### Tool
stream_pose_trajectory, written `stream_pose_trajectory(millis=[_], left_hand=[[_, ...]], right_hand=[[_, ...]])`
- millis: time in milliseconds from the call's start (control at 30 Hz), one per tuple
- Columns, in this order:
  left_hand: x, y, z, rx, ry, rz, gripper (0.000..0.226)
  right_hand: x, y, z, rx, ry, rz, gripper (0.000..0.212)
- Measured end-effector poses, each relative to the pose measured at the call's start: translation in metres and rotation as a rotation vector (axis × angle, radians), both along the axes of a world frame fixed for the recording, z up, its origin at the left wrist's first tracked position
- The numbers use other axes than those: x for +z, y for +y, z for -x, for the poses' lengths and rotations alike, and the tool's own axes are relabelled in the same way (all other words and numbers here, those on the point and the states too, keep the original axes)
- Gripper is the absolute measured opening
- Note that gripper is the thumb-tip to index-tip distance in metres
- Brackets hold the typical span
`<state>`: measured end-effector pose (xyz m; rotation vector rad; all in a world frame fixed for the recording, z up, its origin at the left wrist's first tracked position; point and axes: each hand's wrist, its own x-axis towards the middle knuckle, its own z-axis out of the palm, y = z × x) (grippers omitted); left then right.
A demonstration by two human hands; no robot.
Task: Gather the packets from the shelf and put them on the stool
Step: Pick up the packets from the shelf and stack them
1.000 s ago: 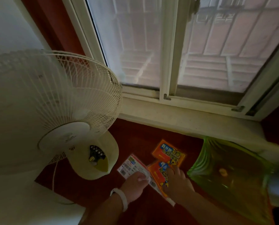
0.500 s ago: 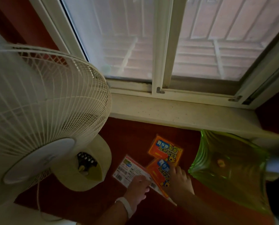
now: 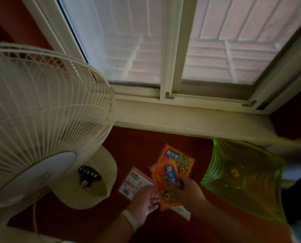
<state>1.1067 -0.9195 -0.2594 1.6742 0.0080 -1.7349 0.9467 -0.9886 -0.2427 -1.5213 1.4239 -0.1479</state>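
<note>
My right hand (image 3: 187, 190) grips an orange packet (image 3: 166, 183) by its right edge and holds it tilted a little above the dark red shelf (image 3: 141, 148). My left hand (image 3: 144, 202), with a white wristband, is open beside it, its fingertips at the packet's left edge. A second orange packet (image 3: 180, 157) lies flat on the shelf just behind. A white packet (image 3: 134, 181) lies flat to the left, partly hidden under my left hand and the lifted packet. The translucent green stool (image 3: 242, 183) stands to the right.
A large white fan (image 3: 41, 111) fills the left side, its round base (image 3: 100, 172) close to the white packet. A pale window sill (image 3: 181, 120) and a sliding window run along the back.
My right hand has lifted the nearer orange packet off the shelf. My left hand has come off the white packet and turned toward the lifted one. The camera has moved closer.
</note>
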Motion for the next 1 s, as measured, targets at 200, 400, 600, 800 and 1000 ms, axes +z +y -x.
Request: stream_pose_trajectory(millis=[200,400,600,800,1000], left_hand=[[0.003,0.008,-0.008,0.087,0.155,0.203,0.026],[0.007,0.023,-0.024,0.142,0.143,0.228,0.027],[0.010,0.018,-0.026,0.160,0.140,0.222,0.028],[0.004,0.008,-0.035,0.212,0.033,0.142,0.024],[-0.003,-0.001,-0.041,0.223,0.035,0.131,0.024]], right_hand=[[0.003,0.017,-0.019,0.004,-0.104,-0.075,0.028],[0.002,0.024,-0.030,0.061,-0.124,-0.198,0.031],[-0.007,0.019,-0.027,0.175,-0.129,-0.214,0.024],[-0.024,0.001,0.008,0.206,0.413,0.107,0.039],[-0.040,0.008,0.010,0.360,0.703,0.213,0.095]])
